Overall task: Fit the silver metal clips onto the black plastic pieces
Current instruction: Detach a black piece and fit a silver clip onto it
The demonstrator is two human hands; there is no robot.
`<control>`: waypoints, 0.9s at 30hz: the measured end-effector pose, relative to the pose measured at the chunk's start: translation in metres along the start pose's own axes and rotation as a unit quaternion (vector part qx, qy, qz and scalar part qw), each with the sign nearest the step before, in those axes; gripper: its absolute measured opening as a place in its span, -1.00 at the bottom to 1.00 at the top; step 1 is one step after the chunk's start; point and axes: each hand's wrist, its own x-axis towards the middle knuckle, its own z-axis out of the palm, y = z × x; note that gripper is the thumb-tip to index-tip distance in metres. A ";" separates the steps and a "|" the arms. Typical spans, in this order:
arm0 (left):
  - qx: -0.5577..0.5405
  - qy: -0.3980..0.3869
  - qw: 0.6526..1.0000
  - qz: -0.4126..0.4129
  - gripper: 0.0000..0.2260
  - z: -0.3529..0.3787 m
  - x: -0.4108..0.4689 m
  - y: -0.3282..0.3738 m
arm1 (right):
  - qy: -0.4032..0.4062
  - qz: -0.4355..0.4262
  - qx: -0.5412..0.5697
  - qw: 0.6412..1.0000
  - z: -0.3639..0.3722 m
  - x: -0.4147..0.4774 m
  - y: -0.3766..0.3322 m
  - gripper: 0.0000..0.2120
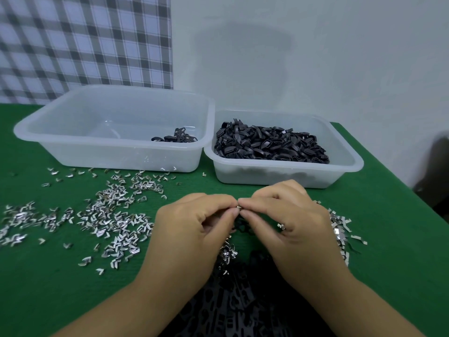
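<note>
Work is held up off the green table cover (388,215), close under the eyes, so the small join can be seen. The left hand (192,227) pinches a black plastic piece (240,224) between thumb and fingers; the right hand (286,222) meets it fingertip to fingertip, pinching a silver clip (239,207) at the piece's top edge. Whether the clip is seated yet cannot be told, as the fingers cover most of it.

Supplies lie where each hand can reach them: loose clips (109,215) are scattered widely to the left, with a smaller heap of clips (340,227) just beside the right wrist. A dark pile of black pieces (243,307) lies between the forearms. Behind the hands, the right tub (267,176) is heaped with black parts (269,144), and the left tub (73,152) holds only a few pieces (175,137) in one corner — probably finished ones.

Nothing blocks the hands, though the strewn clips crowd the cloth around them. A checked cloth (85,40) hangs behind.
</note>
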 end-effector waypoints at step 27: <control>-0.236 -0.011 0.959 -0.159 -0.71 0.005 0.000 -0.003 | 0.045 0.067 0.055 0.995 -0.001 0.000 -0.003 -0.93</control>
